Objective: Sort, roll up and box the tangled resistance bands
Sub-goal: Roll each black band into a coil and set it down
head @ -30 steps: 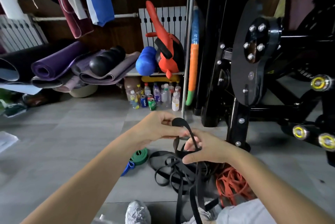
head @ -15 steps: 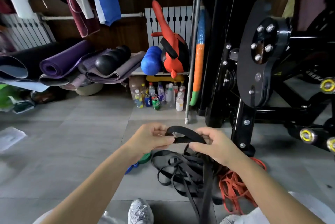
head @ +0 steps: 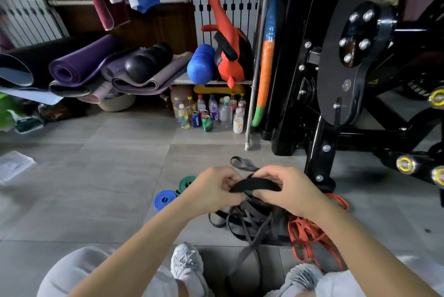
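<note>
The black band (head: 255, 184), pinched by both hands' fingers (head: 264, 192), should be rolled tight, edges kept aligned.

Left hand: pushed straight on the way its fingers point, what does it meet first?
Probably the right hand: the left hand points rightward along the black band both pinch; depth unclear.

black band (head: 255, 184), orange bands (head: 310, 229), blue roll (head: 165, 199), green roll (head: 186, 182)
</note>
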Demonstrator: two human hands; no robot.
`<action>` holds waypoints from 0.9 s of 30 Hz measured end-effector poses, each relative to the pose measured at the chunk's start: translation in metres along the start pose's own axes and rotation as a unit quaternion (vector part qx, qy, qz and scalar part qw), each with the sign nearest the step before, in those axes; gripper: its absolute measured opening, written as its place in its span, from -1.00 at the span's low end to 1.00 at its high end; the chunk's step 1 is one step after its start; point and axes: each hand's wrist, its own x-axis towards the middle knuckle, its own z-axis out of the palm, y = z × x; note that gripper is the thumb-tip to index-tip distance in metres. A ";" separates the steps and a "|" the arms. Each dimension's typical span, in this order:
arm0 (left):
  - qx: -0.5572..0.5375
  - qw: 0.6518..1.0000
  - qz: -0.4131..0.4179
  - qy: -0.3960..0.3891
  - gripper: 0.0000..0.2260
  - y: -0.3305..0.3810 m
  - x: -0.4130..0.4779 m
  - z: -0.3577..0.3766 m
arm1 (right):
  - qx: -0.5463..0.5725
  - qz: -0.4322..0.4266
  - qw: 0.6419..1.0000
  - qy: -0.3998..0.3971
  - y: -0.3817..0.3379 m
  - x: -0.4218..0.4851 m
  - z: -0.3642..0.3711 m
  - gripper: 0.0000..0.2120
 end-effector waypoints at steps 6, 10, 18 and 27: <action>-0.260 0.965 0.013 0.005 -0.77 -0.004 -0.012 -0.002 | 0.247 -0.025 0.968 0.022 0.002 -0.010 0.025 -0.78; -0.461 0.887 0.018 0.004 -0.83 -0.009 -0.016 0.008 | 0.318 -0.056 0.943 0.079 0.003 -0.008 0.045 -0.76; -0.515 0.857 -0.027 -0.009 -0.83 -0.020 -0.020 0.020 | 0.275 -0.039 0.959 0.051 0.006 -0.010 0.042 -0.79; -0.011 0.999 0.030 -0.007 -0.81 -0.008 -0.011 -0.012 | 0.113 -0.007 0.993 -0.012 0.011 -0.005 0.035 -0.88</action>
